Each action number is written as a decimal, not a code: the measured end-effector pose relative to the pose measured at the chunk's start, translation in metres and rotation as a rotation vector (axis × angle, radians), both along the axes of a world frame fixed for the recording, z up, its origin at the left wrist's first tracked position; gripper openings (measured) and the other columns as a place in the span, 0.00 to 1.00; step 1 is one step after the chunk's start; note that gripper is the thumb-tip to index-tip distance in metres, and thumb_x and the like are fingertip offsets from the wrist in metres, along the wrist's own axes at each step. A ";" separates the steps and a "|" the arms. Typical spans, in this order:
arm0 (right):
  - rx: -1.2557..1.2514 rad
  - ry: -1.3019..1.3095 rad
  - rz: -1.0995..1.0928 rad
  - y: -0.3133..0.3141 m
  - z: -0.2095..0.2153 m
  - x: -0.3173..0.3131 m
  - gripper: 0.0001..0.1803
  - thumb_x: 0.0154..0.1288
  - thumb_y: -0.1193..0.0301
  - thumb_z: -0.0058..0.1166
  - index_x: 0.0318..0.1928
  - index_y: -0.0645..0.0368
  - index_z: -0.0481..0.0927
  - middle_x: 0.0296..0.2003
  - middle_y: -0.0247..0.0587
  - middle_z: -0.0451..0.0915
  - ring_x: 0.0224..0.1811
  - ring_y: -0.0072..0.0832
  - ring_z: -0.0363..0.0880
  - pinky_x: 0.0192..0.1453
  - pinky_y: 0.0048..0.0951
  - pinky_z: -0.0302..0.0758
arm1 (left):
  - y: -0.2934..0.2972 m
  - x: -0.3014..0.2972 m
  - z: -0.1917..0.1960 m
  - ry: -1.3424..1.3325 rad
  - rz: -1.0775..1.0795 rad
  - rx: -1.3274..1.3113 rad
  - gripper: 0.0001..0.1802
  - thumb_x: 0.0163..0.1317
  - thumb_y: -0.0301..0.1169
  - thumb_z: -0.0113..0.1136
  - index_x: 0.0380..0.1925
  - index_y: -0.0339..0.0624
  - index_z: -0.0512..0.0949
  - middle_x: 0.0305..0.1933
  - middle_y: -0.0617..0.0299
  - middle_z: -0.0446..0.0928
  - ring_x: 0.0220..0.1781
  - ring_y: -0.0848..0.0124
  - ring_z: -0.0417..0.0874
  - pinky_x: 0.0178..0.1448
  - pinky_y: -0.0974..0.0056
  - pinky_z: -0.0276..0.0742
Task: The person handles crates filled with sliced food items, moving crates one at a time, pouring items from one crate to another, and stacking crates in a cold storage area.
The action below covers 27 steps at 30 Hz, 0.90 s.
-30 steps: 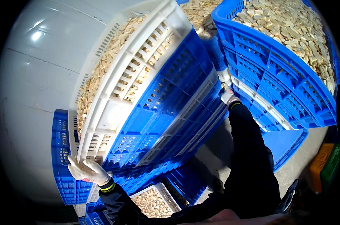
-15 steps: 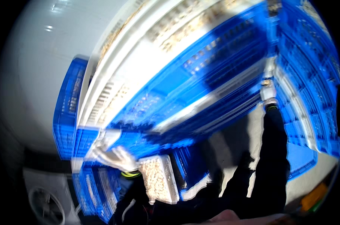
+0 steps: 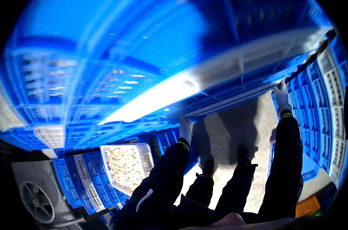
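Observation:
Close in front of me rises a stack of blue plastic crates point(image 3: 135, 103) with a white crate point(image 3: 227, 65) among them, blurred by motion. My left hand point(image 3: 185, 129), in a pale glove, is at the stack's lower near edge, its fingers partly hidden against a blue crate. Farther right, my right hand point(image 3: 282, 97), also gloved, grips the right end of a low blue crate. Both arms reach down, forearms in dark sleeves with yellow-green bands at the wrists.
Left of my left arm stands a white crate point(image 3: 148, 157) full of small pale pieces. More blue crates point(image 3: 68, 180) sit beyond it, beside a grey unit with a round fan point(image 3: 36, 201). Stacked blue and white crates point(image 3: 315, 103) line the right. An orange crate point(image 3: 308, 207) lies at lower right.
My left hand has moved right, from the stack's left end to its lower edge nearer the middle. My right hand is slightly lower on the right end. The stack fills more of the view.

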State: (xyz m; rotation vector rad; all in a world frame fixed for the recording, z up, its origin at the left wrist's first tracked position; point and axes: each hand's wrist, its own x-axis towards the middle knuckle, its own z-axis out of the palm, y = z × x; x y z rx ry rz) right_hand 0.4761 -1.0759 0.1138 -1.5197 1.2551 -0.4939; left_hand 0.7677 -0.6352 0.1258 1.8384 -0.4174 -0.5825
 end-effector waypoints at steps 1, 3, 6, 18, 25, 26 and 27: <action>-0.079 0.006 -0.021 0.040 -0.045 -0.016 0.30 0.65 0.71 0.50 0.65 0.70 0.62 0.60 0.53 0.71 0.63 0.38 0.69 0.66 0.31 0.64 | 0.025 -0.014 -0.008 0.211 0.138 -0.102 0.21 0.71 0.36 0.45 0.60 0.38 0.62 0.54 0.56 0.69 0.56 0.65 0.69 0.65 0.62 0.63; -0.164 -0.403 -0.090 -0.039 -0.126 -0.091 0.26 0.67 0.75 0.46 0.64 0.69 0.64 0.60 0.54 0.71 0.63 0.40 0.68 0.66 0.32 0.64 | -0.069 -0.025 -0.030 0.013 0.125 -0.227 0.19 0.70 0.34 0.47 0.57 0.37 0.66 0.52 0.57 0.71 0.53 0.66 0.71 0.61 0.62 0.66; -0.437 -0.338 -0.304 -0.029 -0.173 -0.073 0.22 0.70 0.71 0.44 0.62 0.68 0.66 0.59 0.48 0.72 0.61 0.37 0.71 0.62 0.34 0.70 | -0.092 -0.056 -0.027 -0.095 0.071 -0.063 0.15 0.67 0.31 0.51 0.50 0.35 0.73 0.45 0.61 0.73 0.48 0.68 0.73 0.56 0.64 0.70; -0.472 0.294 -0.189 0.004 -0.232 -0.047 0.13 0.70 0.62 0.42 0.48 0.53 0.74 0.36 0.43 0.82 0.44 0.39 0.80 0.49 0.37 0.72 | -0.022 0.015 -0.174 -0.381 -0.170 0.337 0.19 0.65 0.25 0.50 0.56 0.41 0.65 0.54 0.59 0.70 0.61 0.64 0.68 0.64 0.62 0.64; -0.246 0.129 -0.211 -0.018 -0.232 -0.057 0.09 0.69 0.67 0.44 0.42 0.54 0.76 0.37 0.46 0.82 0.45 0.39 0.80 0.49 0.36 0.72 | -0.014 0.032 -0.252 -0.646 -0.367 0.481 0.23 0.60 0.15 0.51 0.56 0.34 0.66 0.60 0.55 0.64 0.64 0.60 0.67 0.65 0.55 0.69; -0.177 0.121 -0.177 -0.015 -0.225 -0.052 0.08 0.67 0.69 0.46 0.41 0.54 0.77 0.37 0.45 0.82 0.45 0.38 0.80 0.49 0.36 0.72 | -0.009 0.035 -0.253 -0.509 -0.269 0.408 0.22 0.58 0.14 0.52 0.55 0.31 0.67 0.58 0.53 0.65 0.63 0.60 0.68 0.65 0.57 0.69; -0.114 0.125 -0.163 -0.016 -0.224 -0.057 0.06 0.65 0.71 0.48 0.40 0.55 0.77 0.37 0.43 0.82 0.44 0.36 0.80 0.49 0.36 0.72 | -0.021 0.022 -0.246 -0.514 -0.273 0.410 0.21 0.58 0.15 0.53 0.53 0.29 0.69 0.56 0.51 0.67 0.61 0.59 0.71 0.65 0.60 0.69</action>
